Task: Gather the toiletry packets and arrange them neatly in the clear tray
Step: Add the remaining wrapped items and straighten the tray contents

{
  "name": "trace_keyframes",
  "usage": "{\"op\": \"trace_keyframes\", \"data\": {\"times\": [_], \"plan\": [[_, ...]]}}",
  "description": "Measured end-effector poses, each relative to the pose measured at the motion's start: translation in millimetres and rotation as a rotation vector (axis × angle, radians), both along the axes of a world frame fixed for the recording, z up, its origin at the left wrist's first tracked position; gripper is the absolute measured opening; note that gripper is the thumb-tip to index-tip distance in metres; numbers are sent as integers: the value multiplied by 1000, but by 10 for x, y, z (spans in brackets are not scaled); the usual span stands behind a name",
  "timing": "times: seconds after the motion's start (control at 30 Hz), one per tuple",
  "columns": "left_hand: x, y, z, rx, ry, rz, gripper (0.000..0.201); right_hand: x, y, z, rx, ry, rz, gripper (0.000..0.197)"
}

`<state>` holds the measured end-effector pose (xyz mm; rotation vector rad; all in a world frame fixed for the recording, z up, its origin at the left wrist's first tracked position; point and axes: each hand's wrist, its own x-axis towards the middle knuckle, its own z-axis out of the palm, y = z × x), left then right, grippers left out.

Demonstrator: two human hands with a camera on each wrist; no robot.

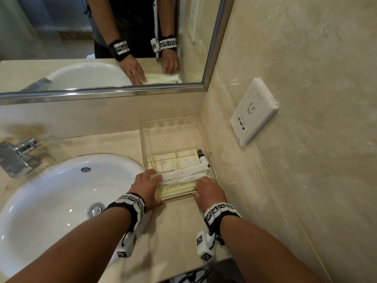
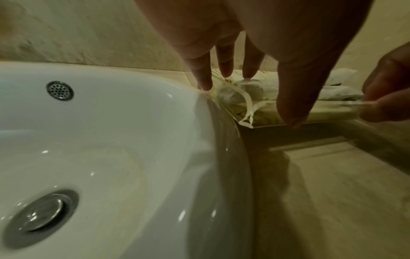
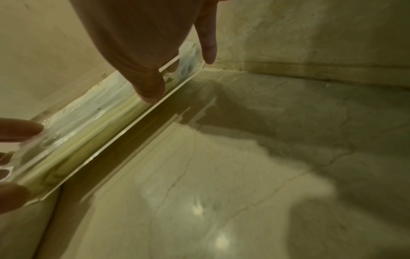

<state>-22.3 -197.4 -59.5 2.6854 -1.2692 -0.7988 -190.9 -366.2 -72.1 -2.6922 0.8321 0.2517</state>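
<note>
A clear tray [image 1: 173, 127] stands on the counter in the corner by the wall. Cream packets [image 1: 163, 162] and white wrapped packets [image 1: 183, 174] lie side by side in its near half, with a small dark-capped tube [image 1: 203, 157] at the right. My left hand [image 1: 157, 187] is at the near-left corner, fingers straight on the left wall and packets, thumb against the near wall [image 2: 328, 115]. My right hand [image 1: 204, 186] pinches the near wall [image 3: 111, 140] at the right corner, thumb outside; its other fingers are hidden inside.
A white sink [image 1: 61, 201] lies directly left of the tray, with a chrome faucet [image 1: 18, 156] at the far left. A mirror [image 1: 102, 48] runs above the backsplash. A wall socket [image 1: 253, 113] sits on the right wall. Bare counter [image 1: 179, 225] lies in front of the tray.
</note>
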Motion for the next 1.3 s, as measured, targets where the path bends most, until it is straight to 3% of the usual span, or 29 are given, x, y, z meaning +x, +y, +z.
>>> {"op": "trace_keyframes", "data": {"times": [0.4,0.47,0.63,0.73,1.0,1.1,1.2,1.3], "plan": [[92,-122,32,48,-51,-76,86,128,-88,8,41,8,-46,9],[97,-141,33,68,-49,-85,85,127,-89,1,47,2,-55,18],[120,-174,30,84,-60,-89,85,152,-129,-5,88,-59,-116,69],[146,-190,23,85,-67,-94,84,202,-144,0,92,-32,-144,85],[183,-206,-38,97,-77,-106,86,246,-139,36,99,-40,-178,78],[184,-206,-39,100,-78,-111,85,250,-136,26,85,-40,-174,84],[189,-211,-35,102,-80,-110,85,295,-179,23,71,7,-147,93],[187,-219,-21,104,-99,-114,84,351,-235,57,87,86,-112,88]]}}
